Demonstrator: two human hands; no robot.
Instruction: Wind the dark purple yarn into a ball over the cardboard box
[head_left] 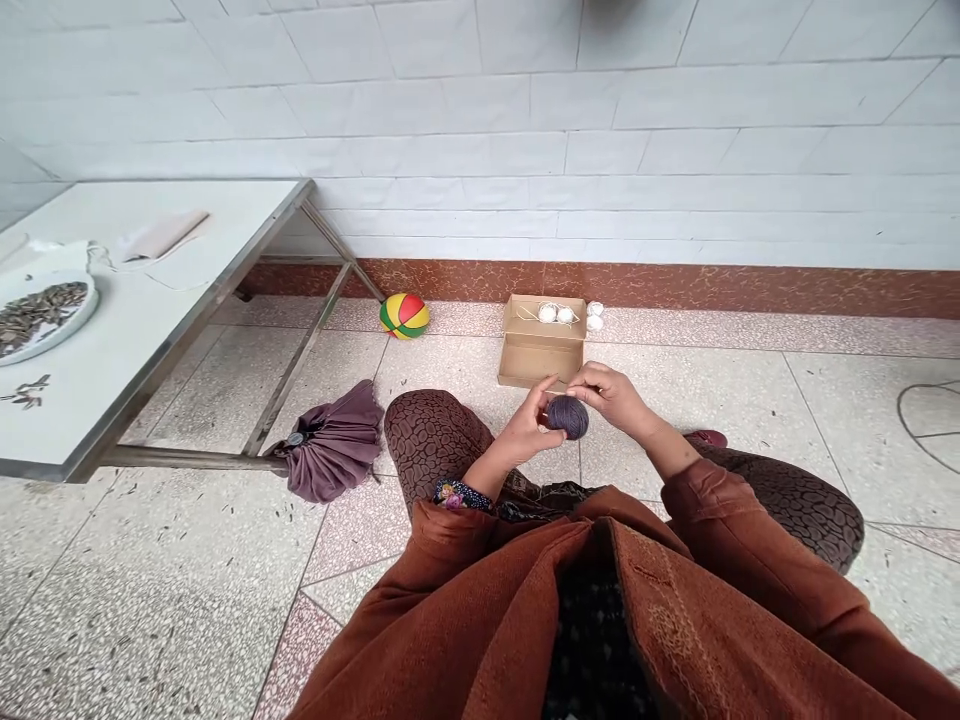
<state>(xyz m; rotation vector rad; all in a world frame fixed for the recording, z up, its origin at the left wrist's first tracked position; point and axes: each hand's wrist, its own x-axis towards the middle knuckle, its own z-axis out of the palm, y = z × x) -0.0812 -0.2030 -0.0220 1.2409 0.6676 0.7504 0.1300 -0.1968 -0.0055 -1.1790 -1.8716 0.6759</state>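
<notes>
A dark purple-grey ball of yarn (568, 417) rests in my left hand (529, 428), the thumb below it and the fingers curled around its left side. My right hand (609, 394) is closed in a pinch just above the ball. A thin pale length runs between the fingertips of both hands; whether it is a strand or a slim stick is unclear. Just beyond my hands, on the floor, lies an open cardboard box (541, 356). White yarn balls (556, 314) sit in its upper part, and more white balls (595, 316) lie against its right side.
A multicoloured ball (404, 316) lies by the wall. Left of my knee, a folded purple umbrella (337, 445) leans at the metal-framed table (217, 225). On that table are a white dish (82, 318) of dried pieces and a folded cloth (165, 236). A wire ring (911, 430) is at right.
</notes>
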